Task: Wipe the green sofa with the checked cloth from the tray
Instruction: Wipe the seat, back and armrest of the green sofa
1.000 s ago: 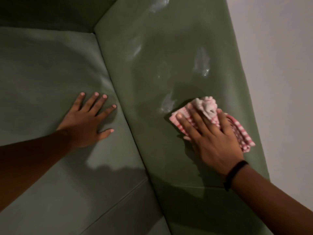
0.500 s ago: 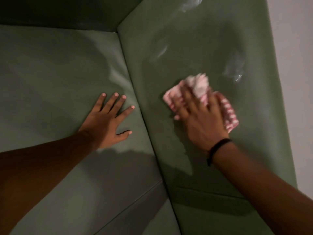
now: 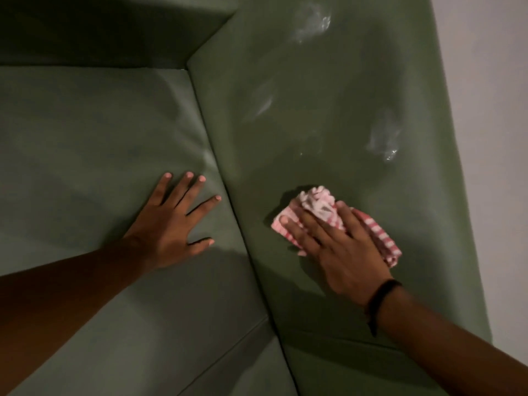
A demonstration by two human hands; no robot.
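Observation:
The green sofa (image 3: 328, 104) fills the view, its wide armrest running up the right half and the seat cushion on the left. My right hand (image 3: 337, 250) presses the bunched red-and-white checked cloth (image 3: 317, 202) flat against the armrest, fingers spread over it; a black band sits on that wrist. My left hand (image 3: 171, 227) lies flat and open on the seat cushion, fingers apart, holding nothing, just left of the seam with the armrest. Pale wet smears (image 3: 383, 141) shine on the armrest above the cloth. The tray is not in view.
A pale wall (image 3: 491, 138) borders the armrest's outer right edge. The sofa's dark backrest (image 3: 100, 30) rises at the top left. A seam between two seat cushions (image 3: 228, 352) runs diagonally at the bottom.
My right hand has slid the cloth down the armrest toward me, after having pushed it up and left half a second before. My left hand stays planted on the cushion.

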